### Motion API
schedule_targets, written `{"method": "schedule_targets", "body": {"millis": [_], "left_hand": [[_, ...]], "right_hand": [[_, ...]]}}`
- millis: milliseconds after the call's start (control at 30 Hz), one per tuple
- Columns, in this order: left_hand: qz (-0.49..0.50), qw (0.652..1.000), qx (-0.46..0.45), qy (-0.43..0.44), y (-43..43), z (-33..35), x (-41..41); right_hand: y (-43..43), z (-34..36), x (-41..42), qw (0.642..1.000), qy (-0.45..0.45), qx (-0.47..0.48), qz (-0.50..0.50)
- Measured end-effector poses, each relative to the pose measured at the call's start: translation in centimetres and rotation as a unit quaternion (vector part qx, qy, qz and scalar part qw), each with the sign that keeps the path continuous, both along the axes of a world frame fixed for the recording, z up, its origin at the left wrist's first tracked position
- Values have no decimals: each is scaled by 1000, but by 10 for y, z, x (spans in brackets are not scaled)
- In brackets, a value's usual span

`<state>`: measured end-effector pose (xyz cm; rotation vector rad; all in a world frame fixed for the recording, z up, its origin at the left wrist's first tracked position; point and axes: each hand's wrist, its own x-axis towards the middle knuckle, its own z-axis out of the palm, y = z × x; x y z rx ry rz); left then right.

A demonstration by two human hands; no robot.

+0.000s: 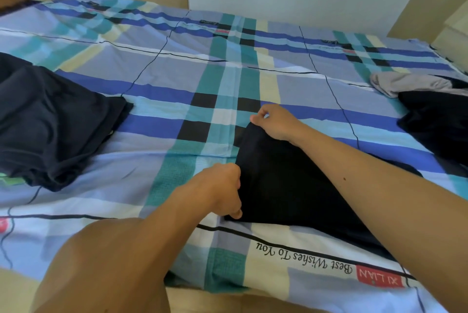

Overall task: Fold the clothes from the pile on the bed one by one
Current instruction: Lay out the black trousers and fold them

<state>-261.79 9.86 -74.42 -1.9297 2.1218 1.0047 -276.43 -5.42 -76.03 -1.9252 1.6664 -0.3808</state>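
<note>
Both hands pinching flat black garment (286,186), plaid sheet (177,79)

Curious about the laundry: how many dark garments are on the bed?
3: navy garment far left, black garment at centre, black cloth far right. More may be hidden.

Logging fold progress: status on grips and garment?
Left grip pinching black garment, near edge. Right grip pinching far corner. Pile off right, apart.

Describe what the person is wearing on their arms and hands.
Nothing worn: the left hand and right hand are bare, no gloves, rings or watch. The left forearm and right forearm show no sleeves; a small mole marks the right one.
</note>
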Motion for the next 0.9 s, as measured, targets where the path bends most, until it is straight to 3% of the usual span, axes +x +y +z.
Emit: {"method": "schedule_targets", "body": {"millis": [100,200,300,367,500,600,667,800,900], "left_hand": [[11,998,-37,-40,-2,1,-2],[47,973,-215,-70,-8,-2,-10],[2,927,-376,20,-16,-8,-34],[-83,906,-410,68,-24,-15,-61],[-209,911,-352,54,-35,-44,-123],[-273,926,-254,-61,-32,-69,-153],[-284,922,-247,-95,-32,-72,-156],[-296,895,-333,-26,-21,-71,-146],[-349,911,-219,14,-11,-66,-144]], "right_hand": [[6,14,-13,1000,23,-2,15],[25,35,-57,998,-11,-48,-35],[63,36,-126,983,-80,-92,-137],[97,20,-175,965,-60,-113,-231],[157,-24,-239,929,-8,-34,-369],[174,-39,-254,908,-85,25,-409],[176,-33,-255,891,-159,51,-422],[170,-9,-249,875,-263,78,-400],[164,9,-239,878,-281,60,-382]]}}
